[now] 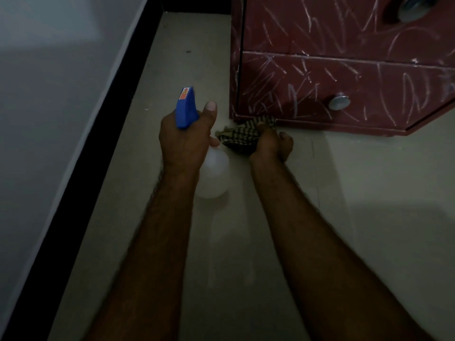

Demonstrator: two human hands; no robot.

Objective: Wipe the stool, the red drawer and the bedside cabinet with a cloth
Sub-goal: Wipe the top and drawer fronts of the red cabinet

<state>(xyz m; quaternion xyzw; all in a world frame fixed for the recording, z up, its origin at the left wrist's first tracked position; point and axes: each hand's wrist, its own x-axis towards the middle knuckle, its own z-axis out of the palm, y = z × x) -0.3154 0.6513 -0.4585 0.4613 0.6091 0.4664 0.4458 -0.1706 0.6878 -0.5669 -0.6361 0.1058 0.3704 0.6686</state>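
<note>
The right hand [269, 146] clutches the bunched checked cloth [242, 136] against the scratched red drawer cabinet's [344, 82] bottom left corner; its drawer fronts rise directly above; the left hand [186, 141] grips a blue-topped white spray bottle [214, 173] beside it.
</note>
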